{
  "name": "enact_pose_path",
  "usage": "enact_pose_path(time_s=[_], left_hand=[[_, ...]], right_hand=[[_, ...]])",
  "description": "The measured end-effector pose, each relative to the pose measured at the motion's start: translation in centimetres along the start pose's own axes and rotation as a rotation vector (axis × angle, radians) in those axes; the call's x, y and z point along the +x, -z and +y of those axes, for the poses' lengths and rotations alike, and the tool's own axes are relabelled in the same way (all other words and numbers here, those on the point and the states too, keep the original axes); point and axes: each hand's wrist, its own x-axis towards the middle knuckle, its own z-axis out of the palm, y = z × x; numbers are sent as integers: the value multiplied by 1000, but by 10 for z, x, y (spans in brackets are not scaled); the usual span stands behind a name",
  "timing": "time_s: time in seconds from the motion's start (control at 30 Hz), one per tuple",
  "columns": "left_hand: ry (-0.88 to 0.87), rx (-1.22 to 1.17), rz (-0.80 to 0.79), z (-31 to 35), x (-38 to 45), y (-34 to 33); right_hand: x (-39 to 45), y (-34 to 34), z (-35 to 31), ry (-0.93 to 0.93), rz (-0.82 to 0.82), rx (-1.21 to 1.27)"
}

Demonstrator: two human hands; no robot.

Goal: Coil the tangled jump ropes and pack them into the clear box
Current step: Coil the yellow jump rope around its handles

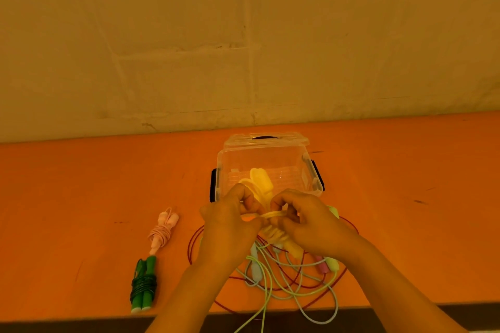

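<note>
On the orange surface (pixel 405 170), the clear box (pixel 311 167) stands open near the back edge. Just in front of it, both hands meet over the yellow jump rope (pixel 276 234), its long axis pointing at the box. The left hand (pixel 230 227) and right hand (pixel 308 222) have curled fingers pinching its strand.

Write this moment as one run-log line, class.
step: coiling yellow rope | left hand: pinches rope | right hand: grips rope | clear box: open | pink rope, green rope: coiled, on table
</note>
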Motion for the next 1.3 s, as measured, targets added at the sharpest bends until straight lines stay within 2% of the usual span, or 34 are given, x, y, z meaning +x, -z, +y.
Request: enact_pose_path(time_s=[0.17, 0.23, 0.43, 0.53, 0.7, 0.83, 0.93, 1.1, 1.3], left_hand=[[-289, 179, -35, -8, 2, 5], [-377, 232, -3, -9, 1, 5], [-464, 233, 33, -9, 5, 7], [-488, 405, 105, -2, 3, 4], [-452, 495, 156, -4, -1, -2], [-323, 521, 75, -1, -1, 1], [-222, 362, -34, -3, 2, 3], [-99, -41, 5, -2, 5, 3], [-95, -124, 17, 0, 2, 3]], right_hand=[[0, 3, 2, 19, 71, 15], [0, 5, 1, 31, 78, 17], [2, 5, -1, 36, 63, 2], [2, 3, 1, 25, 61, -27], [2, 3, -2, 14, 66, -22], [-1, 3, -1, 25, 72, 23], [-2, 0, -2, 38, 55, 43], [1, -1, 1, 18, 82, 110], [0, 7, 9, 10, 17, 140]])
